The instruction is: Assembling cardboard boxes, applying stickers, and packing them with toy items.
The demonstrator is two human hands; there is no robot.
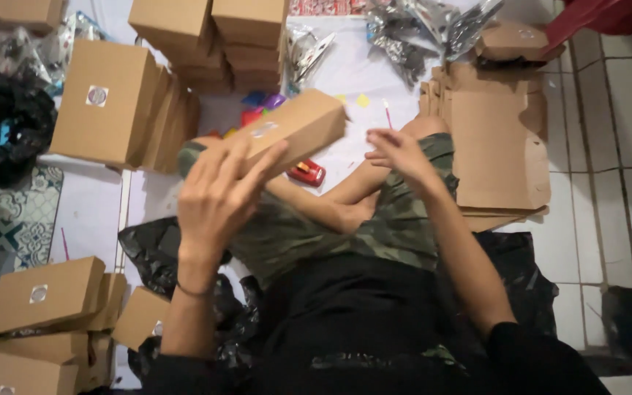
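Left hand point(217, 194) is wrapped around a closed cardboard box point(298, 128) w/ a round sticker, held tilted up over the lap. Right hand point(396, 153) is just beside it, not touching, fingers loosely curled & holding nothing. Flat box blanks point(499, 146) on the floor to the right, stacked boxes point(122, 110) at left.

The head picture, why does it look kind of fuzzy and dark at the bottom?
Head view: the left hand and the box it holds are smeared by blur, and the right hand is soft too; light falls brightest on the white floor at the top and right, while the black clothes near the bottom sink into shadow.
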